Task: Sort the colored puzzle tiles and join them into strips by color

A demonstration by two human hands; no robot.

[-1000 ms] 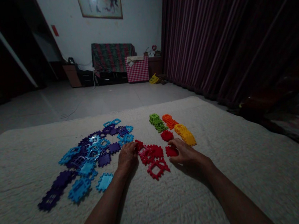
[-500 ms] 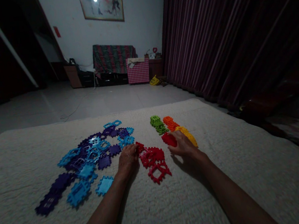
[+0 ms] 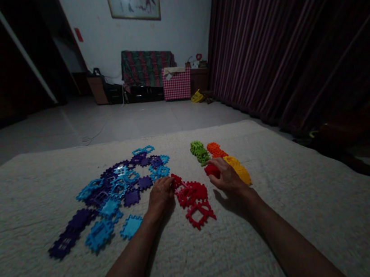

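My left hand [image 3: 161, 193] is closed, its fingertips on a small red toothed building piece [image 3: 176, 180] at the far end of the red heap. More red pieces [image 3: 195, 193] lie loosely between my hands, with a square frame piece [image 3: 197, 216] closest to me. My right hand [image 3: 227, 175] has its thumb and fingers around red interlocking building pieces [image 3: 211, 170], beside a yellow row of pieces [image 3: 239, 170]. The hand partly hides what it holds, so I cannot tell how many pieces there are.
Purple pieces [image 3: 81, 218] and blue pieces [image 3: 100, 234] spread over the left of the pale blanket [image 3: 201, 263]. Green pieces [image 3: 200, 151] and orange pieces [image 3: 215, 149] lie in rows beyond my right hand. A dark curtain [image 3: 268, 45] hangs at the right.
The whole view has shifted slightly to the right as my head turned. Both hands keep nearly the same places among the red pieces.
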